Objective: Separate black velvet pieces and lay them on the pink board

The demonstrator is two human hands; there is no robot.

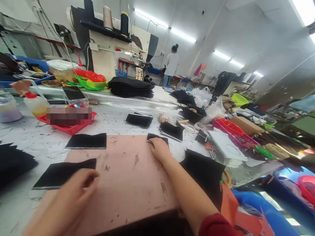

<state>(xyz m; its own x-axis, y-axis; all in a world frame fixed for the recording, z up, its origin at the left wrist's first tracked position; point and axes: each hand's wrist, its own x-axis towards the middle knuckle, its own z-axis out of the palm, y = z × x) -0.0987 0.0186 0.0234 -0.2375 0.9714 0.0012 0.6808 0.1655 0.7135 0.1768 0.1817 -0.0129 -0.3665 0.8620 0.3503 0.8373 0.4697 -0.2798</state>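
Note:
My right hand (pixel 159 148) has its fingers curled over the near edge of a small black rectangular piece (pixel 163 139), apparently fabric or leather, at the far right of a stained pink board (pixel 133 177). Blurred by motion, my left hand (pixel 81 186) is over the board's left side with its fingers bent. Just beyond it lies a black piece with a pale front edge (pixel 57 173); whether the hand touches it I cannot tell. Another such black piece (pixel 86 141) rests flat across the board's far left corner.
Black stacks lie at the left (pixel 14 164) and beyond the board (pixel 139 119). A red tray (pixel 71 129), a glue bottle (pixel 36 103) and a spiral notebook (pixel 226 144) share the table. A sewing machine (pixel 103 55) stands behind. One person (pixel 171 64) is farther off.

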